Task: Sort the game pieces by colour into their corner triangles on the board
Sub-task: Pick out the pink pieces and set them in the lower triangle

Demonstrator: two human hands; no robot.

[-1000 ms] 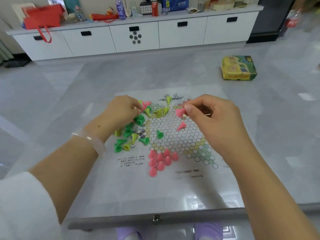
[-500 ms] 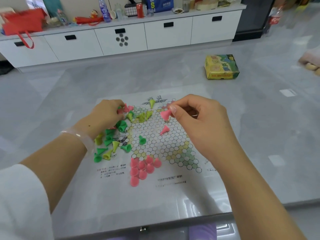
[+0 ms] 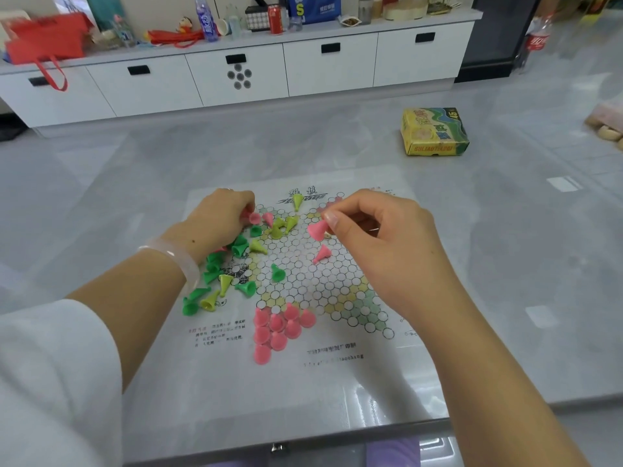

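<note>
- Bright, even indoor light; only soft shadows.
- Glossy worktop [image 3: 505, 264] throws white glare patches at 3 and 6 o'clock.
- Fisheye bending toward the edges; motion blur at 10 o'clock.

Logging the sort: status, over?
Right hand pinches pink piece. Left hand grips pink piece. Near triangle's pink cluster standing. Greens, yellows unsorted.

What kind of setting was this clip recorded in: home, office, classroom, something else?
Most likely a living room at home. A long white low cabinet with drawers runs along the wall, its top cluttered with a red drinks can, bottles and bags, and a paper Chinese-checkers board lies on a glossy grey table.
</note>
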